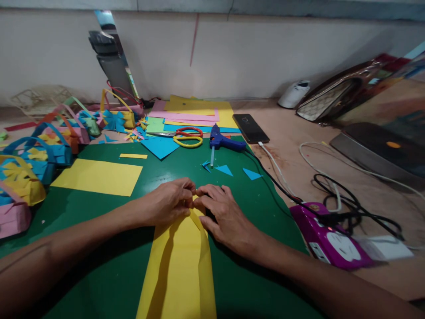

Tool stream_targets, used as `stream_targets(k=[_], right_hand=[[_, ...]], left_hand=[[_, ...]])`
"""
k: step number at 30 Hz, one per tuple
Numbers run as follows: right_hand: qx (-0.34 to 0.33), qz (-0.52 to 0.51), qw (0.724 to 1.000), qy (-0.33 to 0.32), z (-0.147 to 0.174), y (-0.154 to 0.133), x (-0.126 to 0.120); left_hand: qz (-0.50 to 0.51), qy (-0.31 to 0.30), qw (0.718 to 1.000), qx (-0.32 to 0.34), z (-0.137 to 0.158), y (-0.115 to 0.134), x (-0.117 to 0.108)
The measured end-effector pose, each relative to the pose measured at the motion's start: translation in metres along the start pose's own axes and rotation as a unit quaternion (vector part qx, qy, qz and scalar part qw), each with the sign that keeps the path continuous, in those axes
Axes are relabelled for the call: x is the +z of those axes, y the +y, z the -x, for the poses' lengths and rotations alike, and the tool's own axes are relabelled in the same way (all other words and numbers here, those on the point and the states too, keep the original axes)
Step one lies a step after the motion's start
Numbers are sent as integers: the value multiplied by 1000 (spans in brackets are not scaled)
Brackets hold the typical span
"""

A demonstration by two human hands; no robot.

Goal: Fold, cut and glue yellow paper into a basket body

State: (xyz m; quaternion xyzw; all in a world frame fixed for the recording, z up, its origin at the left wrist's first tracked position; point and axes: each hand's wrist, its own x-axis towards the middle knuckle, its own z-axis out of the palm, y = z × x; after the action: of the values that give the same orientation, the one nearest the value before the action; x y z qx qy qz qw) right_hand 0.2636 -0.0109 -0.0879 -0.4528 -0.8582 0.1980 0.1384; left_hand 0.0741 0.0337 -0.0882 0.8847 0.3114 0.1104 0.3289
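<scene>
A long yellow paper sheet (182, 266) lies on the green board in front of me, its far end under my fingers. My left hand (174, 199) pinches that far end from the left, fingertips pressed together. From the right, my right hand (224, 212) grips the same end, its fingertips meeting those of the left. A narrow edge of the paper curls up between the two hands. What exactly the fingertips hold at the far edge is partly hidden. Small blue paper triangles (224, 170) lie just beyond my hands.
Beyond are scissors (189, 136), a blue glue gun (226, 141), a phone (250, 128) and coloured sheets (202, 110). Small paper baskets (63, 150) line the left, near a yellow rectangle (99, 177). Cables run to a purple power strip (332, 239) on the right.
</scene>
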Motion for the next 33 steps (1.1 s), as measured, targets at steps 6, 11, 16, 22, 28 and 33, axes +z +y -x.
stream_targets(k=[6,11,16,22,28,33], right_hand=[[18,-35,999,10,0,-3,-3],[30,-45,999,2,0,-3,-2],[31,-41,999,5,0,-2,0],[27,-36,999,2,-1,-2,0],[31,-34,999,-1,-1,-2,2],[31,-40,999,0,-1,-2,1]], left_hand=[[-6,1,1000,-4,0,1,1],[2,-4,1000,10,0,0,-1],[12,-2,1000,27,0,-2,-1],[13,-2,999,31,0,-2,-1],[3,3,1000,23,0,-2,1],[15,1,999,28,-1,-2,-2]])
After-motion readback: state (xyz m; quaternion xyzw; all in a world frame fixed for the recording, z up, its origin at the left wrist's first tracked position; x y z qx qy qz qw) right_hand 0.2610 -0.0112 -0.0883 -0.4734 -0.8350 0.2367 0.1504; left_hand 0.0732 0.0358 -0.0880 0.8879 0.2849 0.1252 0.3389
